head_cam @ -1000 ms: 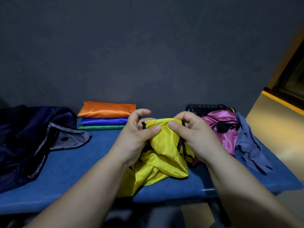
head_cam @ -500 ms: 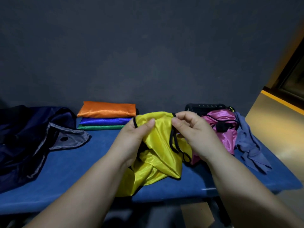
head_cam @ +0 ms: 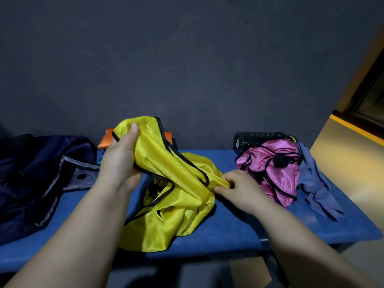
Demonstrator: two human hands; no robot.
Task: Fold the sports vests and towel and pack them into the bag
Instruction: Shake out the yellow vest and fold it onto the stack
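Note:
A crumpled yellow vest [head_cam: 178, 213] with black trim lies in the middle of the blue bench [head_cam: 228, 231]. My left hand [head_cam: 120, 161] grips one shoulder strap and holds it raised. My right hand [head_cam: 236, 188] pinches another part of the vest's edge low at the right. A crumpled pink vest [head_cam: 274, 173] lies to the right, with a grey-blue towel [head_cam: 315, 183] beside it. The dark navy bag [head_cam: 35, 175] lies open at the left. An orange folded vest [head_cam: 106, 140] shows behind my left hand; the stack under it is mostly hidden.
A black bottle [head_cam: 257, 137] lies behind the pink vest against the dark wall. The bench's front edge runs along the bottom, and its right end stops by a yellow-lit floor [head_cam: 349, 154].
My hands moved apart: the left lifted its strap up and to the left, the right dropped down and to the right with the other edge, stretching the yellow vest out.

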